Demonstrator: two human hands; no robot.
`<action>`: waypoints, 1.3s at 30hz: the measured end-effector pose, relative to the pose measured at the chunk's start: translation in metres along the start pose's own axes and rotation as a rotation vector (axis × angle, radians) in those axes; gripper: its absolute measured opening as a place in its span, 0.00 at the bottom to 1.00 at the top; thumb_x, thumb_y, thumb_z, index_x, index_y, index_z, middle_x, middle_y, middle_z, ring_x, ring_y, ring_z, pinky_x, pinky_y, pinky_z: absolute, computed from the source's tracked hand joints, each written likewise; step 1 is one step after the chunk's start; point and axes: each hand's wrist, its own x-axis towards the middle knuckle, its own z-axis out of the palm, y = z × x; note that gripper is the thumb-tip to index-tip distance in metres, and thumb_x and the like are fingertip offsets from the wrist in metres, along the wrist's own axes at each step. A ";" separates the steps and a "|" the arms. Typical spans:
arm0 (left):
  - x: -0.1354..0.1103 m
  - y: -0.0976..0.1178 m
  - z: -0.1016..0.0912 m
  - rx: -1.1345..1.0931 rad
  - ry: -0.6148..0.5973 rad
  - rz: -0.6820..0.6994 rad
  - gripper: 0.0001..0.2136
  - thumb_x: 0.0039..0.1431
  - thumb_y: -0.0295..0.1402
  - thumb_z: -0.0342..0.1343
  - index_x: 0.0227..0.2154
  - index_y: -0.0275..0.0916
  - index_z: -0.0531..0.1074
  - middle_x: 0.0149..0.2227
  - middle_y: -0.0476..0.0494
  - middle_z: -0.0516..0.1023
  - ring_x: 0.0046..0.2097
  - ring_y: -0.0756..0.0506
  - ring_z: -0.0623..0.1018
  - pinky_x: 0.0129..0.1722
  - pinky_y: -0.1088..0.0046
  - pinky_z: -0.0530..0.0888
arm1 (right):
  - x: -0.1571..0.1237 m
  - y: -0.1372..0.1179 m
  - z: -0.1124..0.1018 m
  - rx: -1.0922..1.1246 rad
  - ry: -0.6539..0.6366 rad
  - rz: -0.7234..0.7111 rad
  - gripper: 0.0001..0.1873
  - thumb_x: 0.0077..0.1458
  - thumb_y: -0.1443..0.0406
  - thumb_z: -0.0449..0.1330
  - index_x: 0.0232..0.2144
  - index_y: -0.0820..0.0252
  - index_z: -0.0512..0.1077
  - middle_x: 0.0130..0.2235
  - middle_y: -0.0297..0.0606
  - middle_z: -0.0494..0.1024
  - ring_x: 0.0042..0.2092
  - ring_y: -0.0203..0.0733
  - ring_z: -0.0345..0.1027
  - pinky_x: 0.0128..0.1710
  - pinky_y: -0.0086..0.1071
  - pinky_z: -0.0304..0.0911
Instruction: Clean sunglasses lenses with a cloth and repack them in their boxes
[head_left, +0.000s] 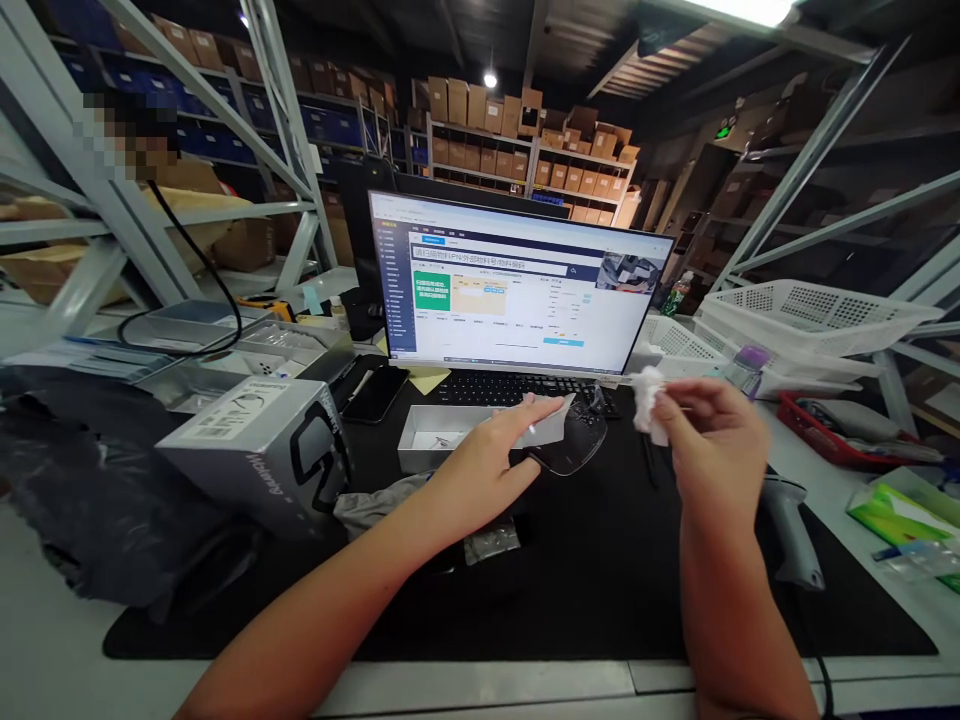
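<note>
My left hand [480, 475] reaches over the black mat, its thumb and index finger closed on the edge of a clear, dark-looking curved lens [576, 445]. A thin whitish sheet [551, 428] lies at the index finger, over part of the lens. Raised to the right, my right hand [712, 430] pinches a crumpled white tissue [649, 400] between thumb and fingers. An open white box [420, 440] with small items inside stands behind my left hand. Below the left wrist lies a small clear plastic bag [491, 541].
A monitor [517, 290] and keyboard [480, 388] stand behind the hands. To the left are a grey printed box [262, 450], a black bag [97, 490] and a phone [377, 393]. A barcode scanner [791, 530], a red tray [795, 420] and white baskets [817, 310] are right.
</note>
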 end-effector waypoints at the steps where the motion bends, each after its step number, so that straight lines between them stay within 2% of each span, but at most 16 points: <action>1: 0.000 -0.001 0.000 0.011 -0.011 -0.004 0.35 0.55 0.20 0.50 0.67 0.47 0.63 0.68 0.49 0.66 0.71 0.38 0.61 0.71 0.50 0.58 | -0.002 -0.002 -0.001 -0.114 0.093 -0.178 0.10 0.51 0.62 0.72 0.35 0.58 0.78 0.34 0.37 0.82 0.34 0.42 0.77 0.33 0.34 0.73; 2: 0.000 -0.001 0.000 0.014 -0.010 -0.003 0.35 0.54 0.20 0.49 0.67 0.48 0.62 0.68 0.49 0.66 0.71 0.38 0.61 0.71 0.50 0.58 | -0.006 -0.004 0.001 -0.207 0.121 -0.341 0.07 0.53 0.64 0.71 0.35 0.57 0.78 0.37 0.38 0.82 0.38 0.44 0.78 0.39 0.37 0.74; 3: 0.000 -0.001 0.001 0.012 0.000 0.004 0.35 0.54 0.20 0.49 0.67 0.48 0.62 0.68 0.49 0.66 0.71 0.38 0.62 0.71 0.50 0.59 | -0.010 -0.006 0.004 -0.275 0.087 -0.480 0.04 0.55 0.67 0.69 0.36 0.56 0.79 0.38 0.38 0.83 0.42 0.44 0.78 0.43 0.38 0.74; 5: 0.000 -0.002 0.004 0.000 0.035 0.028 0.35 0.54 0.21 0.50 0.66 0.47 0.64 0.67 0.48 0.68 0.69 0.39 0.65 0.70 0.54 0.62 | -0.020 -0.009 0.015 -0.362 -0.077 -0.668 0.10 0.58 0.72 0.65 0.39 0.53 0.80 0.40 0.37 0.84 0.44 0.43 0.78 0.46 0.39 0.73; 7: 0.001 -0.003 0.006 -0.014 0.068 0.039 0.34 0.54 0.20 0.50 0.65 0.45 0.65 0.65 0.47 0.70 0.68 0.40 0.68 0.69 0.58 0.65 | -0.030 -0.010 0.028 -0.405 -0.150 -0.755 0.16 0.59 0.76 0.63 0.43 0.52 0.79 0.40 0.35 0.85 0.40 0.40 0.77 0.42 0.36 0.73; 10: 0.003 -0.008 0.007 -0.029 0.081 0.051 0.33 0.54 0.20 0.51 0.64 0.44 0.66 0.66 0.46 0.70 0.68 0.40 0.68 0.68 0.59 0.66 | -0.048 -0.008 0.044 -0.432 -0.095 -0.842 0.17 0.58 0.78 0.62 0.43 0.53 0.78 0.40 0.37 0.86 0.35 0.39 0.76 0.36 0.34 0.71; 15: 0.004 -0.015 0.006 -0.051 0.080 0.142 0.29 0.59 0.23 0.51 0.64 0.43 0.65 0.66 0.43 0.69 0.69 0.40 0.65 0.69 0.55 0.64 | -0.072 -0.002 0.053 -0.435 -0.218 -0.997 0.11 0.62 0.75 0.60 0.43 0.57 0.76 0.45 0.38 0.86 0.37 0.39 0.78 0.39 0.38 0.66; 17: 0.004 -0.014 0.006 -0.022 0.075 0.134 0.29 0.59 0.23 0.51 0.65 0.44 0.65 0.67 0.43 0.68 0.70 0.38 0.63 0.70 0.49 0.61 | -0.068 0.001 0.050 -0.455 -0.225 -1.013 0.11 0.63 0.75 0.59 0.43 0.57 0.75 0.46 0.37 0.85 0.38 0.38 0.78 0.43 0.39 0.65; 20: 0.005 -0.012 0.007 0.025 0.072 0.080 0.30 0.58 0.22 0.51 0.64 0.44 0.65 0.67 0.41 0.67 0.70 0.36 0.63 0.70 0.43 0.58 | -0.051 0.003 0.046 -0.472 -0.118 -0.952 0.14 0.60 0.76 0.61 0.43 0.53 0.75 0.43 0.35 0.86 0.38 0.40 0.77 0.46 0.40 0.68; 24: 0.005 -0.010 0.008 0.050 0.042 0.065 0.33 0.55 0.20 0.49 0.65 0.45 0.64 0.68 0.43 0.66 0.71 0.37 0.60 0.70 0.43 0.56 | -0.032 0.002 0.045 -0.441 -0.036 -0.865 0.15 0.59 0.77 0.62 0.43 0.52 0.75 0.41 0.37 0.86 0.39 0.42 0.77 0.42 0.37 0.73; 27: 0.005 -0.010 0.007 0.063 0.032 0.068 0.33 0.55 0.20 0.48 0.66 0.45 0.63 0.68 0.43 0.65 0.72 0.36 0.59 0.70 0.41 0.54 | -0.036 0.000 0.049 -0.424 -0.022 -0.871 0.16 0.58 0.78 0.62 0.43 0.54 0.75 0.39 0.38 0.85 0.40 0.43 0.78 0.42 0.37 0.74; 29: 0.004 -0.011 0.007 0.053 0.038 0.068 0.32 0.57 0.21 0.50 0.66 0.44 0.63 0.68 0.42 0.65 0.72 0.36 0.59 0.70 0.41 0.55 | -0.047 -0.001 0.052 -0.434 -0.083 -0.919 0.17 0.58 0.79 0.61 0.44 0.56 0.75 0.40 0.40 0.85 0.42 0.43 0.79 0.45 0.37 0.74; 32: 0.004 -0.013 0.007 0.019 0.039 0.089 0.29 0.60 0.23 0.50 0.65 0.45 0.65 0.68 0.42 0.66 0.71 0.36 0.60 0.70 0.42 0.56 | -0.066 -0.002 0.054 -0.459 -0.272 -1.024 0.14 0.61 0.77 0.58 0.46 0.59 0.75 0.43 0.43 0.85 0.46 0.45 0.78 0.47 0.39 0.74; 34: 0.004 -0.014 0.006 0.011 0.037 0.105 0.29 0.61 0.23 0.50 0.64 0.46 0.65 0.68 0.43 0.66 0.71 0.37 0.60 0.71 0.42 0.55 | -0.071 -0.002 0.054 -0.462 -0.346 -1.044 0.13 0.63 0.75 0.58 0.46 0.60 0.75 0.44 0.43 0.85 0.47 0.45 0.78 0.47 0.39 0.74; 36: 0.004 -0.014 0.006 0.029 0.044 0.092 0.29 0.60 0.23 0.50 0.65 0.45 0.64 0.68 0.42 0.66 0.72 0.36 0.59 0.71 0.42 0.55 | -0.066 0.000 0.051 -0.449 -0.331 -1.016 0.14 0.62 0.76 0.59 0.47 0.59 0.75 0.46 0.42 0.85 0.47 0.45 0.77 0.47 0.40 0.73; 39: 0.004 -0.010 0.005 0.069 0.051 0.061 0.29 0.58 0.23 0.50 0.64 0.42 0.64 0.68 0.41 0.66 0.72 0.35 0.59 0.70 0.42 0.56 | -0.049 0.001 0.046 -0.436 -0.211 -0.958 0.17 0.59 0.79 0.60 0.46 0.57 0.75 0.45 0.40 0.85 0.47 0.44 0.77 0.48 0.39 0.74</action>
